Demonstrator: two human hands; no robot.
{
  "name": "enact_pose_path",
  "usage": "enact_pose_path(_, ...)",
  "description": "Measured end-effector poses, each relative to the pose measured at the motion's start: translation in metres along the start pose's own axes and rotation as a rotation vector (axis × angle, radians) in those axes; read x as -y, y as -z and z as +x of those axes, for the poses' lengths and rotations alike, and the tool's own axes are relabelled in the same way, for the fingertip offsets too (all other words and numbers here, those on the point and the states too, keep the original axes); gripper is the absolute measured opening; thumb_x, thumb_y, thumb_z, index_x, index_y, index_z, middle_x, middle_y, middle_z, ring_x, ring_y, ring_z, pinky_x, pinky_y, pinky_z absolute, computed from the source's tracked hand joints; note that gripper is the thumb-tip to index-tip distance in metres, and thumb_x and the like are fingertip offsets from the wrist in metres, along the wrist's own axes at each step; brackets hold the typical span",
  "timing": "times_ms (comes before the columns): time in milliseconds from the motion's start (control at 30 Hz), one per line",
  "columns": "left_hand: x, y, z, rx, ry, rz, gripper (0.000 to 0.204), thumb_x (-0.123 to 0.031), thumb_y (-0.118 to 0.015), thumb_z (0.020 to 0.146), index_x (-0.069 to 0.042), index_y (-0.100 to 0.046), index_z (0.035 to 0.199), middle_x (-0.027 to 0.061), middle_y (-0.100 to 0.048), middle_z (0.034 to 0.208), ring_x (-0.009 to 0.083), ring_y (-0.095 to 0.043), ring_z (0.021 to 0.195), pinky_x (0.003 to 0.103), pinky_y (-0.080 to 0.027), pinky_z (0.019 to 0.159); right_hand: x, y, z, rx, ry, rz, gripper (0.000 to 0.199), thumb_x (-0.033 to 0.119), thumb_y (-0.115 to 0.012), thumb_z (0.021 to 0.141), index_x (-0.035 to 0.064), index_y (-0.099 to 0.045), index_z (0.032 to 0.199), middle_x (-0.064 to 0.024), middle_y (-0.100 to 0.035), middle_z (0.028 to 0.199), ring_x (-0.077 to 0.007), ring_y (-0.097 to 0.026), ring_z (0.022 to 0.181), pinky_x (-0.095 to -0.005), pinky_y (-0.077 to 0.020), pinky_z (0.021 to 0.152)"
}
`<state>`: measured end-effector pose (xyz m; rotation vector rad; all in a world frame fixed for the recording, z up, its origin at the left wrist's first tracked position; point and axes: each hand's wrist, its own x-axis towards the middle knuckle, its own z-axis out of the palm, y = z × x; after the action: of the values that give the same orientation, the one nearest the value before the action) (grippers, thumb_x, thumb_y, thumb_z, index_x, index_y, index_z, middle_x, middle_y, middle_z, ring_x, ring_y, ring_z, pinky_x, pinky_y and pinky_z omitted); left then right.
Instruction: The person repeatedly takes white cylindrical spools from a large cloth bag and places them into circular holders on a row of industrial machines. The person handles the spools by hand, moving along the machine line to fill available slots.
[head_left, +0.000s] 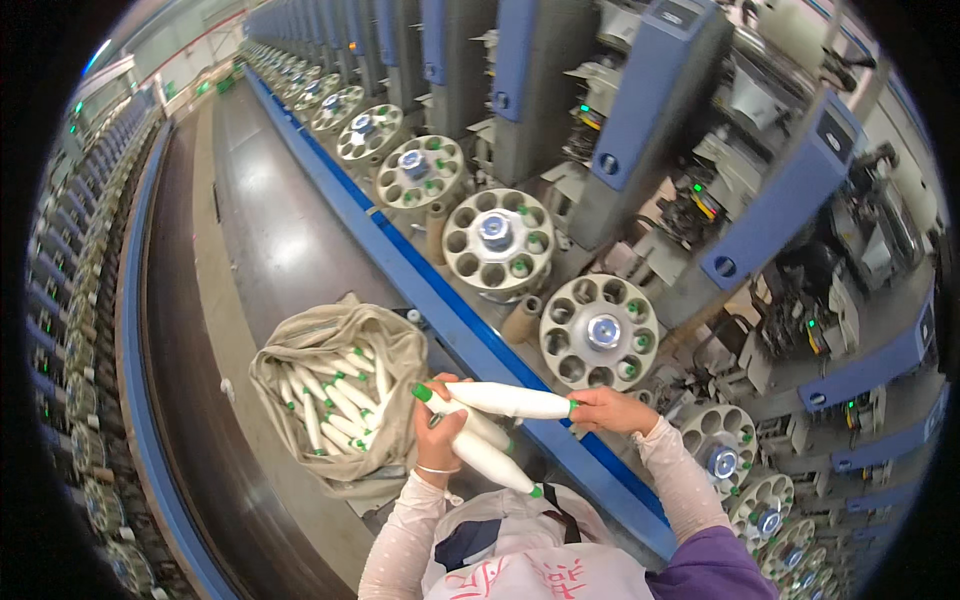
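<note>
Left hand (440, 438) curled snugly round a bunch of white yarn bobbins (490, 464), fingers bent, thumb across; at least two in its grip, the exact count hard to tell where palm and bobbins overlap. Right hand (612, 411) pinched, fingertips drawn together at the green right end of the upper bobbin (515, 401), which lies nearly level across lower centre of frame, its other end at the left hand. Lower bobbin of the bunch slants down to the right, green tip near the apron (530, 575).

Edges: blue rail (400, 262) runs diagonally from upper left to lower right, passing beneath the upper bobbin. Nearest round magazine (598, 332) sits just above the right hand, right of centre; most pockets dark and open, green tips in several along its right side. Cloth sack (405, 352) left of the left hand, close by, mouth wide, more white bobbins (345, 398) heaped inside.

Room: long grey metal surface (290, 220) stretches bare above the sack toward upper left. Tighter on the right, where magazines line the rail.
</note>
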<state>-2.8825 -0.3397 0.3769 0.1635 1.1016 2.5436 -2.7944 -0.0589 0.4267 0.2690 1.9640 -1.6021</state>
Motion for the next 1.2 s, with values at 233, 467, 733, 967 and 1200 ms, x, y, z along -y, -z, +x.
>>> enact_pose_path(233, 0.051, -0.054, 0.005, -0.067, 0.023, -0.057, 0.035, 0.001, -0.058, 0.074, -0.012, -0.047, 0.104, 0.0113, -0.051, 0.123, 0.036, -0.056, 0.118, 0.052, -0.049, 0.101, -0.12, 0.062, -0.06, -0.449, 0.708, 0.879, 0.025, 0.02, -0.048, 0.106, 0.0066, -0.056, 0.086, -0.0051, -0.064, 0.078, -0.0192, -0.065, 0.091, -0.0295, -0.0493, 0.084)
enact_pose_path(467, 0.12, -0.082, 0.011, -0.066, -0.243, 0.625, 0.036, 0.007, -0.057, 0.07, -0.008, -0.047, 0.101, 0.0113, -0.049, 0.122, 0.0315, -0.057, 0.117, 0.043, -0.043, 0.103, -0.112, 0.092, -0.067, -0.28, 0.613, 1.202, 0.021, 0.025, -0.051, 0.106, 0.0089, -0.055, 0.093, 0.0013, -0.051, 0.072, -0.0199, -0.066, 0.087, -0.0403, -0.056, 0.087)
enact_pose_path(733, 0.183, -0.134, 0.026, 0.449, -0.443, 1.187, 0.028, 0.003, -0.065, 0.07, -0.004, -0.054, 0.094, 0.0186, -0.045, 0.125, 0.0339, -0.056, 0.103, 0.042, -0.047, 0.093, -0.093, 0.182, -0.048, -0.812, 0.529, -1.154, 0.014, 0.013, -0.069, 0.086, 0.0091, -0.066, 0.099, -0.0063, -0.057, 0.087, -0.0262, -0.059, 0.09, -0.0404, -0.0402, 0.078)
enact_pose_path(967, 0.149, -0.11, 0.036, 0.032, 0.034, -0.134, 0.043, 0.009, -0.059, 0.08, -0.013, -0.045, 0.114, 0.007, -0.053, 0.11, 0.0265, -0.055, 0.117, 0.053, -0.048, 0.106, -0.033, 0.127, 0.008, -0.523, 0.538, 0.198, 0.022, 0.011, -0.061, 0.098, 0.002, -0.065, 0.118, -0.0099, -0.066, 0.106, -0.0176, -0.066, 0.098, -0.0323, -0.0527, 0.088)
enact_pose_path(1200, 0.076, -0.074, 0.073, -0.135, -0.1, -0.214, 0.038, 0.006, -0.063, 0.085, -0.011, -0.044, 0.114, 0.0036, -0.053, 0.11, 0.0243, -0.056, 0.122, 0.06, -0.041, 0.113, -0.031, 0.121, 0.008, -0.107, 0.293, 0.019, 0.024, 0.025, -0.063, 0.098, 0.003, -0.071, 0.1, -0.0047, -0.068, 0.084, -0.0133, -0.061, 0.075, -0.0312, -0.0487, 0.07)
